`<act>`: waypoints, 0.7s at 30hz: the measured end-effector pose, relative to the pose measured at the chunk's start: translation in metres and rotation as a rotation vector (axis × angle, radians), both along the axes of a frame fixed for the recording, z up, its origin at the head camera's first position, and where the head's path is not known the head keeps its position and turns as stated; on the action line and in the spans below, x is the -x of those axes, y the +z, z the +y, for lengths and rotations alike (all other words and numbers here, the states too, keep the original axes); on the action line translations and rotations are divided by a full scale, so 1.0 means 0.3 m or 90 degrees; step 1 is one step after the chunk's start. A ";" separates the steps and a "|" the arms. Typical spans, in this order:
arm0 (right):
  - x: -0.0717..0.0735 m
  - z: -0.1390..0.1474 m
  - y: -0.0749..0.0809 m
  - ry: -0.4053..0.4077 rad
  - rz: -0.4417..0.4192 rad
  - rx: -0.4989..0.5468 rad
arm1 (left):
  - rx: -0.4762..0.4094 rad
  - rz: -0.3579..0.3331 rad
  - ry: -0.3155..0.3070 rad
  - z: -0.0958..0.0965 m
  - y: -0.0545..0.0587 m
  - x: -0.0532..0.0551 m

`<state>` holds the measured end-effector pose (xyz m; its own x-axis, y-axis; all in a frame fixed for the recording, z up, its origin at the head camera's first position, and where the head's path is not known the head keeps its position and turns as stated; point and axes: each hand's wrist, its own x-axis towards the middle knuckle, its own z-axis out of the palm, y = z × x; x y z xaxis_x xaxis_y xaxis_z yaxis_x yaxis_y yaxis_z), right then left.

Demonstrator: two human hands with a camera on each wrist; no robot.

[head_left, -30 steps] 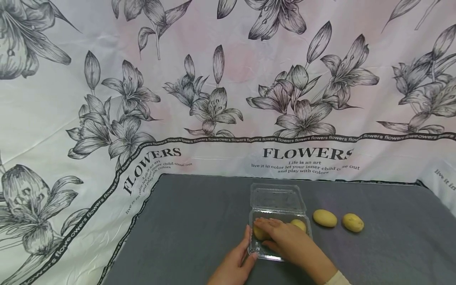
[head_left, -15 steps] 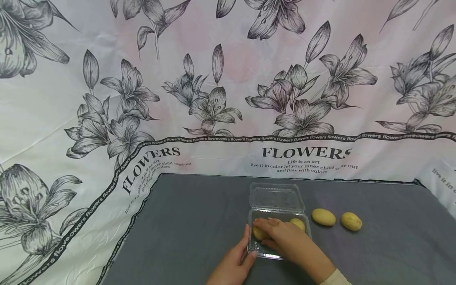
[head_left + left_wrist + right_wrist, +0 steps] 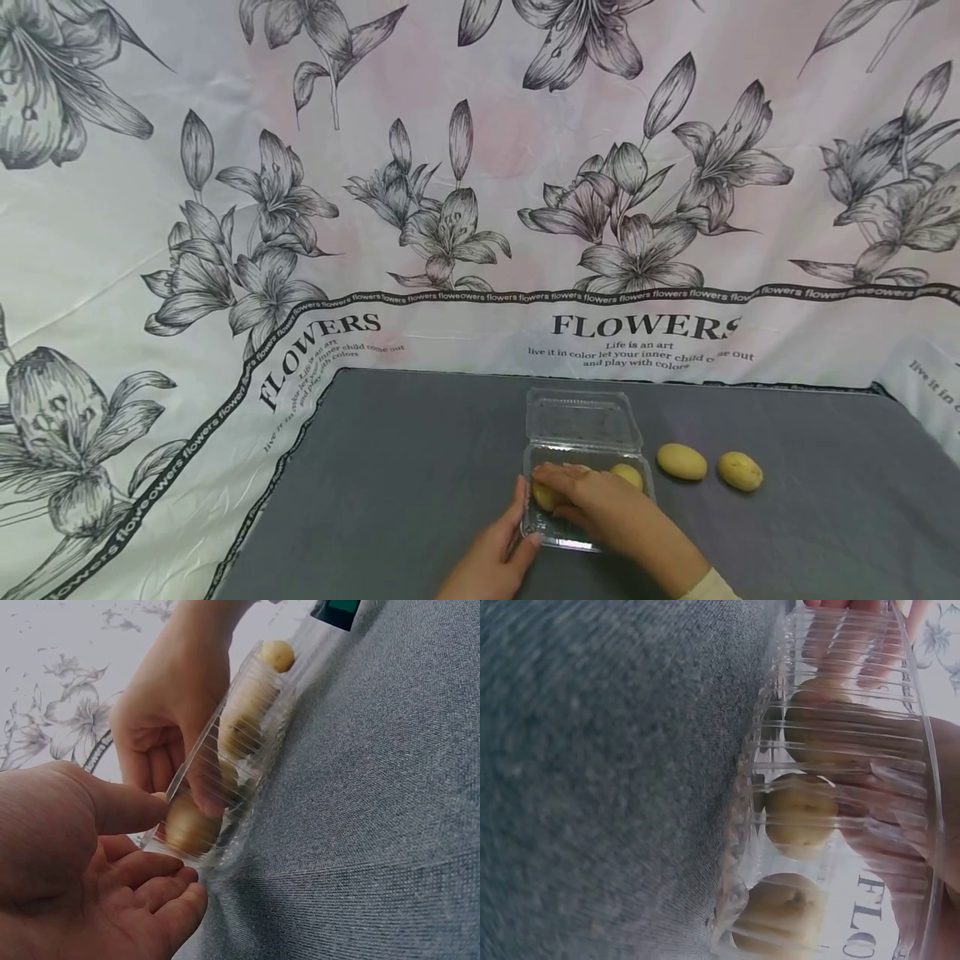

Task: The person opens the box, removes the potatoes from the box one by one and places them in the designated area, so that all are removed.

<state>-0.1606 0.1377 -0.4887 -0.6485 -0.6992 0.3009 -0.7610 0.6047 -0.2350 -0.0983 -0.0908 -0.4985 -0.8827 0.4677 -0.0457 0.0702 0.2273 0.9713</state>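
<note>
One grey table [image 3: 405, 467], bearing all. One clear box [image 3: 566, 542], lid folded back. One right hand [image 3: 600, 504], reaching leftward across the box, thumb and fingers gripping the left-end potato [image 3: 546, 497], which lies directly beneath them, long axis masked. One left hand [image 3: 495, 550], nearer that end, fingers and thumb extended against the box's left wall and near corner. Two further boxed potatoes: a middle potato [image 3: 801, 814], a right-end potato [image 3: 628, 475]. Two loose, right of the box: an oblong potato [image 3: 682, 462], a rounder potato [image 3: 740, 472]. Against half a second ago: arrangement matches; only the head view shifts slightly.
</note>
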 end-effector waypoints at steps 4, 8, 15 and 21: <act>-0.001 0.006 0.005 0.004 -0.024 -0.001 | 0.001 -0.025 0.004 0.003 0.004 0.001; -0.004 0.016 0.017 0.010 -0.029 0.006 | 0.004 -0.016 0.003 0.006 0.003 0.001; -0.009 0.031 0.032 0.026 0.006 0.026 | -0.003 -0.021 0.008 0.010 -0.001 0.003; -0.007 0.039 0.031 0.033 -0.002 0.032 | -0.009 -0.023 0.008 0.013 -0.006 0.004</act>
